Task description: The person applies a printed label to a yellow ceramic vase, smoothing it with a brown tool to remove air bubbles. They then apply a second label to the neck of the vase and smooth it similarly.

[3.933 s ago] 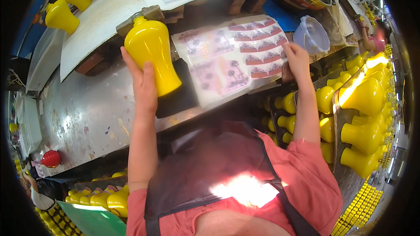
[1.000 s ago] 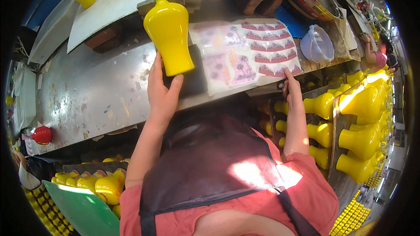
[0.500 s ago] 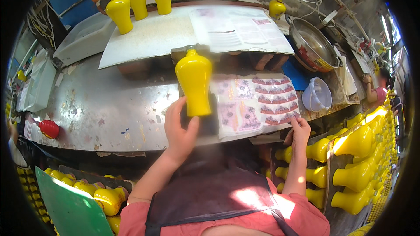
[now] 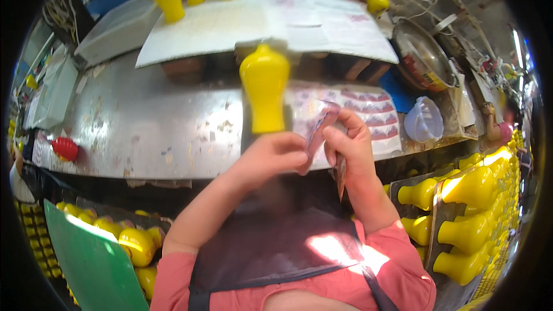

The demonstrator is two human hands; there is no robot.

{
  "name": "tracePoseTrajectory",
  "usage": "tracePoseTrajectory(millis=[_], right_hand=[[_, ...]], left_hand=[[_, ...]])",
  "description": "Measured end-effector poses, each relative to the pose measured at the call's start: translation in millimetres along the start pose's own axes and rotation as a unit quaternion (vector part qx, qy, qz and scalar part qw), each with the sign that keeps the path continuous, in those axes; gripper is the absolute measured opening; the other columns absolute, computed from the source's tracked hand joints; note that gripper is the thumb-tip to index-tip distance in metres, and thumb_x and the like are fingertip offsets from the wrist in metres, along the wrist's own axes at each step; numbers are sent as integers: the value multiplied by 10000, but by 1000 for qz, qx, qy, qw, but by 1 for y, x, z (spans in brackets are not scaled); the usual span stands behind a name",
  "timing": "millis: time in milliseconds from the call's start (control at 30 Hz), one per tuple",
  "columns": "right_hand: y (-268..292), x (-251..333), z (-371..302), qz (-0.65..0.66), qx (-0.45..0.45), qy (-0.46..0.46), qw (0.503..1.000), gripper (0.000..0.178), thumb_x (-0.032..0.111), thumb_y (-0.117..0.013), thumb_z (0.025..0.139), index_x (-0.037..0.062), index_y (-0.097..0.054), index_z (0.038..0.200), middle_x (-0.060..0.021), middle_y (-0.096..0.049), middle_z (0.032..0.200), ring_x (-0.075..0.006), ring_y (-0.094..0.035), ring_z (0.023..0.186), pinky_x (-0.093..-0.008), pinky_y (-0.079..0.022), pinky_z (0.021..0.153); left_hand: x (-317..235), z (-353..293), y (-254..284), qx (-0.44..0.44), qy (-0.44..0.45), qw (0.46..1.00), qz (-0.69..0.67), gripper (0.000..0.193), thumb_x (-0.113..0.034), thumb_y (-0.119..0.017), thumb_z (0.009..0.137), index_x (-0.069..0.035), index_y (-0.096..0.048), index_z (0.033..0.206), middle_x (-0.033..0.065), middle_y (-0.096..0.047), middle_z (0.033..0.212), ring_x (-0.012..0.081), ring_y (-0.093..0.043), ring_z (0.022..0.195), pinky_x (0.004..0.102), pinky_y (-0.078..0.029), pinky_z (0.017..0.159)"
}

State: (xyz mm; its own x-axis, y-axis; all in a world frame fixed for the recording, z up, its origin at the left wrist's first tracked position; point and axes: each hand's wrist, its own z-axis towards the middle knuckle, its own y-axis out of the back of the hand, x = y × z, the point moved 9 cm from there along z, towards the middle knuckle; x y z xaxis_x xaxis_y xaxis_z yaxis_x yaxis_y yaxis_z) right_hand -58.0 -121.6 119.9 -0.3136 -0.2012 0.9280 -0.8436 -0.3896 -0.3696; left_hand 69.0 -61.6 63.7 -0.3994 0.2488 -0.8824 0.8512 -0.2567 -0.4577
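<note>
The left hand [image 4: 277,154] and right hand [image 4: 353,145] pinch opposite ends of a printed decal strip [image 4: 324,128] near the front of the counter [image 4: 150,132]. Just beyond the left hand is a glossy yellow vase [image 4: 265,89], beside the decal sheet [image 4: 377,116].

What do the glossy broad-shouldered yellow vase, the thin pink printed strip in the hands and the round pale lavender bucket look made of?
Glossy broad-shouldered yellow vase: perhaps glazed ceramic or painted glass; evenly coloured, smooth and shiny.
Thin pink printed strip: paper or plastic film, finish blurred; it bends.
Round pale lavender bucket: likely plastic, semi-matte; its thin wall looks translucent.
</note>
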Motion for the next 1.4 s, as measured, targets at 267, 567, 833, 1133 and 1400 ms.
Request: tracePoseTrajectory(millis=[267, 567, 833, 1133, 1400], right_hand=[[12, -52, -3, -23, -65, -7, 998, 475, -5, -723, 929, 6, -577, 1381, -82, -732, 1028, -49, -523, 519, -201, -404, 459], [-6, -92, 19, 17, -104, -44, 993, 500, 23, -737, 931, 33, -523, 1383, -53, -680, 963, -69, -525, 510, -198, -399, 459], [1, -110, 24, 20, -106, -58, 992, 583, 16, -749, 898, 52, -456, 1400, -47, -656, 927, -74, -527, 507, -208, -408, 441], [17, -123, 30, 88, -116, -134, 980, 339, 249, -770, 959, 51, -603, 1178, -28, -590, 681, -111, -477, 450, -249, -382, 426], [33, -130, 32, 63, -152, -140, 976, 320, 139, -769, 928, 36, -605, 1182, -55, -684, 882, -105, -514, 489, -250, -406, 433]], left_hand=[[9, -47, 57, -189, 21, 981, 42, 140, -105, -798, 908, -28, -702, 975, 30, -713, 873, 84, -636, 763, 226, -514, 713], [-39, -37, 114, -218, 2, 950, 223, 231, -103, -811, 868, -20, -728, 1067, 21, -729, 968, 80, -638, 850, 238, -512, 753], [-36, -27, 138, -209, 9, 951, 226, 259, -96, -816, 861, -8, -714, 1082, 34, -724, 964, 93, -668, 896, 247, -536, 811], [-34, -21, 152, -207, 39, 941, 265, 290, -58, -813, 852, 3, -704, 1113, 40, -728, 985, 91, -670, 905, 243, -540, 835], [-21, -26, 160, -198, 47, 957, 207, 339, -50, -809, 856, -9, -688, 1171, 37, -728, 1029, 88, -673, 913, 237, -540, 843]])
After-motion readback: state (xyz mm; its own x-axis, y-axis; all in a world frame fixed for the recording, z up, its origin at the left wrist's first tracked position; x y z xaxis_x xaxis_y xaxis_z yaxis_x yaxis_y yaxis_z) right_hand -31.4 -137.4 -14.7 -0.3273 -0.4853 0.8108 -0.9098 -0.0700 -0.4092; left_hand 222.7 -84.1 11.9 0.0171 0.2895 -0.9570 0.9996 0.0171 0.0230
